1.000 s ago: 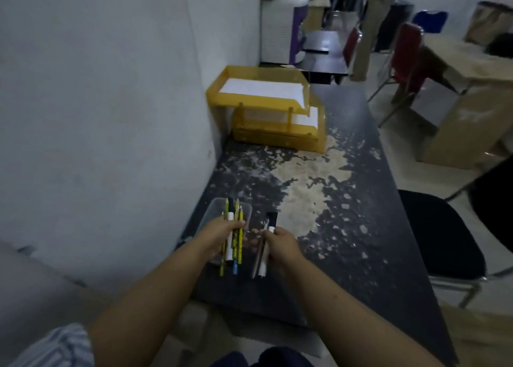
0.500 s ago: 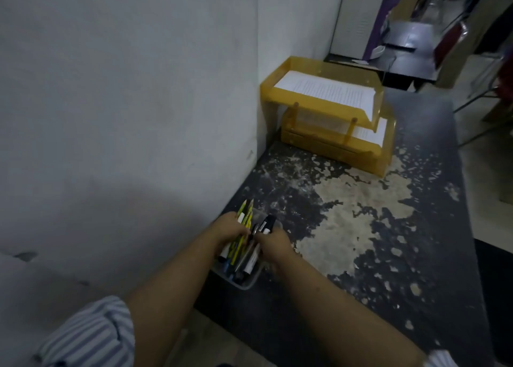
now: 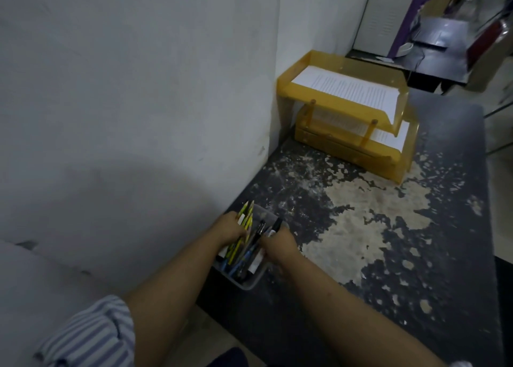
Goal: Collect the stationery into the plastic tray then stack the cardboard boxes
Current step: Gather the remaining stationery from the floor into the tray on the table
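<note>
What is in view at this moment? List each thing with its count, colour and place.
plastic tray: one, clear, near left corner of the table, by the wall
pencils: a bunch, mostly yellow, lower ends in the plastic tray
pens: several, dark and blue, in the plastic tray
letter trays: two stacked, yellow, far end of the table
paper: sheets, white, in the letter trays
table: one, black with worn pale patches
left hand: grips the pencils
right hand: grips the pens
</note>
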Tool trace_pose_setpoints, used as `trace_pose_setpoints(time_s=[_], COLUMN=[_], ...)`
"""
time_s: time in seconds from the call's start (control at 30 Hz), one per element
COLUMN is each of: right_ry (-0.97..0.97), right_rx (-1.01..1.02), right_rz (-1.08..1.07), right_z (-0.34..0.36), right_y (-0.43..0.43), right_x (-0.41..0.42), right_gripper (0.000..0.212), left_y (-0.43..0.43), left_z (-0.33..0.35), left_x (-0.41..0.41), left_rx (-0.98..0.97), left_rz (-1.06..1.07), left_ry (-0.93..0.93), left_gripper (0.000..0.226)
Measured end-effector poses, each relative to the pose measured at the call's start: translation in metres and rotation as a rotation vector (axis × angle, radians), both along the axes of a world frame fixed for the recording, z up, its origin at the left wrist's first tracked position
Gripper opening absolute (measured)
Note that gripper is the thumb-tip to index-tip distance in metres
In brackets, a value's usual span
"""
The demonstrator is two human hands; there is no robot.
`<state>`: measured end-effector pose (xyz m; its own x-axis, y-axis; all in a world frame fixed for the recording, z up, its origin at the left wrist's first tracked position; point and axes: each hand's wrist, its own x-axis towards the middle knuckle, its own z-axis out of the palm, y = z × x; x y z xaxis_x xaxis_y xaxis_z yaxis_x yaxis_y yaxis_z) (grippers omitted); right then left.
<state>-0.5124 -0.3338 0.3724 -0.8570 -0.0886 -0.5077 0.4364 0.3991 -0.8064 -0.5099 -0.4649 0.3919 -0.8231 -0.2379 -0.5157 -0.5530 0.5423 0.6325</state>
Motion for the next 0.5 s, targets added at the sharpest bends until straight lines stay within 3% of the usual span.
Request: trace_pose_setpoints(time_s=[0.13, 0.3, 0.5], right_ry=[0.070, 0.324, 0.596], right_rx=[0.104, 0.198, 0.351], right_rz=[0.169, 0.197, 0.467], right_z=[0.006, 0.009, -0.007], right_y=[0.005, 0.022, 0.039], right_x=[0.001, 0.007, 0.015], right_gripper=[0.027, 0.004, 0.018], left_y=[0.005, 0.015, 0.013], left_z=[-0.002, -0.003, -0.007], left_x=[-0.002, -0.007, 0.001], left_rx=[-0.034, -0.078, -0.075], left_rz=[-0.050, -0.181, -0.220], left_ry=[-0.006, -0.023, -0.012], left_gripper=[0.038, 0.060, 0.064])
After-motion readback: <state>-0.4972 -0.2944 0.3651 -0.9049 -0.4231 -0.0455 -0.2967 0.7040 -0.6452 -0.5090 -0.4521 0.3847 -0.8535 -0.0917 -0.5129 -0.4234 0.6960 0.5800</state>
